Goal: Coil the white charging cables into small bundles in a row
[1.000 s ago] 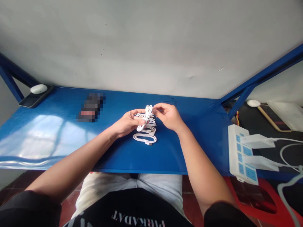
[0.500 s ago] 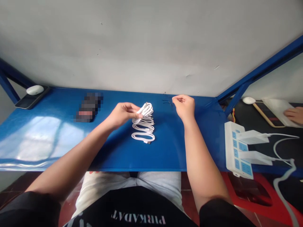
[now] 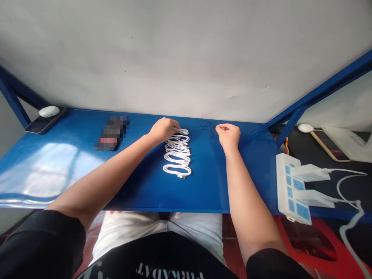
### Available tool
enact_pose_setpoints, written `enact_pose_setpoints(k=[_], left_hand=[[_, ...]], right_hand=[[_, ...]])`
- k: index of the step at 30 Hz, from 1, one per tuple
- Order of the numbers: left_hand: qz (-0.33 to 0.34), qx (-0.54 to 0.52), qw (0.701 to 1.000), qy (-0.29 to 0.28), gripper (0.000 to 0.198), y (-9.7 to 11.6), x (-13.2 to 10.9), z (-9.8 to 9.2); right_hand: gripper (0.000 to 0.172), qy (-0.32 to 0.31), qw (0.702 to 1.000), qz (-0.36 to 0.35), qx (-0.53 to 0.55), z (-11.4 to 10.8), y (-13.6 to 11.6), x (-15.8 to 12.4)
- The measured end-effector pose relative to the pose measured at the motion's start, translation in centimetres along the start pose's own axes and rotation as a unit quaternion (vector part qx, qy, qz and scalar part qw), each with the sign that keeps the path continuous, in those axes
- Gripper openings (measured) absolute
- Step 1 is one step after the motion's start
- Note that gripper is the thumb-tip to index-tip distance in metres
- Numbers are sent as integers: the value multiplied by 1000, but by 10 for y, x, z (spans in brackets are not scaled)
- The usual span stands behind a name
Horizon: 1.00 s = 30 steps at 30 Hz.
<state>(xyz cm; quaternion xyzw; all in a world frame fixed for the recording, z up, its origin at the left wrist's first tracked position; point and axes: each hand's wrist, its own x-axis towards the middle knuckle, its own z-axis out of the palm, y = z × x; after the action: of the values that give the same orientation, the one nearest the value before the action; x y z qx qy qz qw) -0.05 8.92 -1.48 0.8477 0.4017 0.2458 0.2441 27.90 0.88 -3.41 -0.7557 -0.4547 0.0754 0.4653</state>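
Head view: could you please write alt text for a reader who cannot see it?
A person's left hand touches the farthest of several coiled white USB cables, lined up on a blue table. The right hand, pinched closed, is beside thin black ties. A white power strip with two adapters is at right.

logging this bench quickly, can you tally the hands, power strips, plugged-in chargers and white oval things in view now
Hands: 2
Power strip: 1
Chargers: 2
White ovals: 2
Total: 7
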Motion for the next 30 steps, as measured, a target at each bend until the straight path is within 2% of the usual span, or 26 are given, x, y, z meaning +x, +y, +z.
enact_pose_setpoints(k=[5,9,13,17,19,21,24,27,30], left_hand=[[35,-78,996,-27,16,-8,-10,-3],[83,-90,990,-74,28,-13,-17,-12],[38,-69,997,-26,39,-11,-27,-19],[37,-50,998,-12,38,-6,-42,-23],[45,-41,998,-4,37,-4,-49,-22],[48,-22,998,14,34,-3,-56,-20],[68,21,997,25,28,-4,-62,-15],[87,39,995,21,25,-7,-64,-10],[93,29,995,24,25,-7,-66,-9]], right_hand=[[18,-28,999,21,-33,2,-2,0],[18,-36,997,40,-46,3,0,1],[24,-14,999,25,-45,-2,-2,2],[26,23,998,-56,-3,-1,-22,-11],[25,-19,992,-110,55,4,-36,-24],[25,-122,975,-153,110,13,-48,-40],[25,-230,945,-211,98,27,-56,-57],[21,-278,931,-224,80,33,-56,-63],[19,-293,924,-233,79,30,-56,-62]])
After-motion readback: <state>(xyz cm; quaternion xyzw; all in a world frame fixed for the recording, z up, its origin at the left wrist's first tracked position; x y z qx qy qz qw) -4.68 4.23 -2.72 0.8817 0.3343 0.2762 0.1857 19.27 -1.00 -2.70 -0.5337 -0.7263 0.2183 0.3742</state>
